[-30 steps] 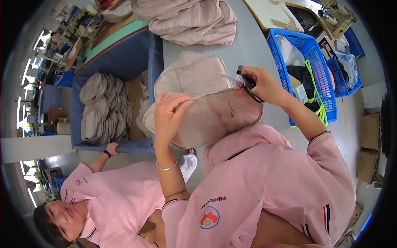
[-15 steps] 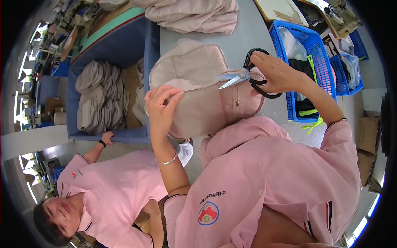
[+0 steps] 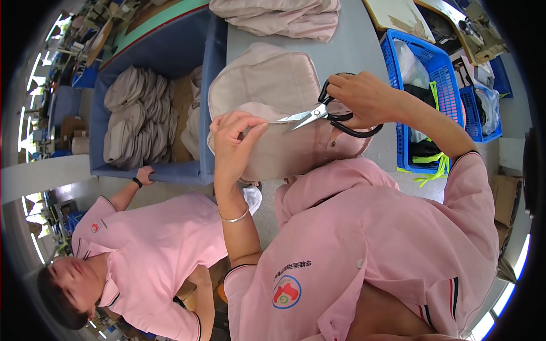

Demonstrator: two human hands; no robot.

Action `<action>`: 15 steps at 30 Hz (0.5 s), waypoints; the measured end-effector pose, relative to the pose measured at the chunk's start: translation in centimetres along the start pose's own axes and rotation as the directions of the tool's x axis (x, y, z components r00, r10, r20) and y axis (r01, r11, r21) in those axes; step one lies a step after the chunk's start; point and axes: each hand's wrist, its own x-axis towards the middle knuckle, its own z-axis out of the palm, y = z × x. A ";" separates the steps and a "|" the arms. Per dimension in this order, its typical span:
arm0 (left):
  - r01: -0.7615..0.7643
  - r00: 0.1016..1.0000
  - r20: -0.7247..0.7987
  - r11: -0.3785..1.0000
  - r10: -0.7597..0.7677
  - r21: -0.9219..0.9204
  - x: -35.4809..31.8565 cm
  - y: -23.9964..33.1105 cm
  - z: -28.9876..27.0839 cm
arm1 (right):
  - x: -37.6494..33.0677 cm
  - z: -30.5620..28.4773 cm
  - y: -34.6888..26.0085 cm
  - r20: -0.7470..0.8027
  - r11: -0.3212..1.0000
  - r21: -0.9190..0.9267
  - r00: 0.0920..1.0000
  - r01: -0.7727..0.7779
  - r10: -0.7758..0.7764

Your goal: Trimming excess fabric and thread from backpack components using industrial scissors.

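A pale pink-beige sewn fabric piece, like an unfinished bag (image 3: 267,79), lies spread on the grey table (image 3: 355,48), its near part close to my body. My left hand (image 3: 236,139) pinches the bag's seam edge between thumb and fingers; whether a thread is also caught there is too small to tell. Black-handled scissors (image 3: 311,116) are gripped in my right hand (image 3: 364,99), fingers through the loops. Their blades stand slightly apart over the fabric, with one tip almost at my left fingertips. Part of the bag is hidden under my hands.
Folded pieces of similar fabric (image 3: 278,17) lie at the table's far end. Left of it, a blue bin (image 3: 210,108) holds stacked fabric pieces (image 3: 139,116). A blue basket (image 3: 402,142) stands on the right. A co-worker (image 3: 153,238) sits at lower left, one hand on the bin's edge.
The scissors have moved left, bringing their tips close to my left fingertips. My left hand has shifted slightly right, still pinching the bag's edge.
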 end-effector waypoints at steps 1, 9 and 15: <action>0.003 1.000 -0.001 1.000 -0.003 -0.008 -0.1 -0.2 0.1 | -0.2 0.4 0.1 0.014 1.000 0.018 1.000 -0.002 0.002; 0.041 0.999 0.020 0.999 -0.040 -0.014 -0.2 -0.7 0.4 | -0.5 2.1 -0.3 0.086 0.990 0.125 0.995 -0.057 0.047; 0.061 0.997 0.055 0.997 -0.059 -0.038 -0.3 -1.2 1.1 | -1.1 3.8 -0.7 0.093 0.987 0.126 0.991 -0.103 0.092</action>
